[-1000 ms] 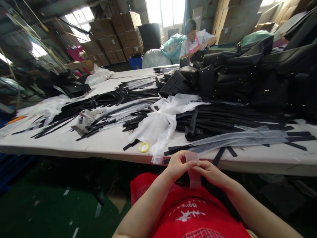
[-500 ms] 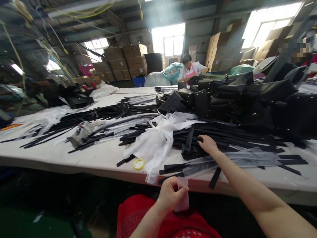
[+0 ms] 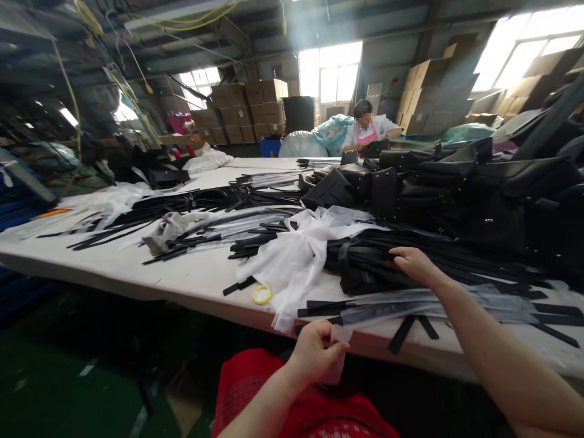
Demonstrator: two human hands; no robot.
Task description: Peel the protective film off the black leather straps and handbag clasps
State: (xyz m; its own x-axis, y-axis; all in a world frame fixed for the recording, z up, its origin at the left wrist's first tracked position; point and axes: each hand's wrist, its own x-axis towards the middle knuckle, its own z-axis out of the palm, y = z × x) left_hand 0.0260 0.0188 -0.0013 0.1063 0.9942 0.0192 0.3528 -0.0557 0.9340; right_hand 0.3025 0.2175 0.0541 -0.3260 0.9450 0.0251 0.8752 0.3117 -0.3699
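Observation:
My left hand (image 3: 314, 351) is closed at the table's front edge, pinching a small thin translucent plastic sheet (image 3: 336, 365) between thumb and fingers. Farther out, my right hand (image 3: 417, 266) rests at the bundle of black straps (image 3: 460, 258), its fingers curled down among them. What those fingertips grip is hidden. Just left of them lies a folded black piece (image 3: 358, 277) with a looped band. Strips in clear plastic sleeves (image 3: 438, 302) lie beneath my right forearm. White plastic wrap (image 3: 296, 243) is tied round the strap bundle.
Black bags (image 3: 479, 201) are heaped at the back right of the white table (image 3: 191, 277). A yellow tape roll (image 3: 261, 295) lies near the front edge. More black straps (image 3: 210, 199) spread leftward. Across the table sits a person (image 3: 365, 131) in a pink apron.
The view has turned a little to the left. My right hand has shifted rightward at the straps with its fingers more curled. My left hand still pinches the plastic sheet, now tilted.

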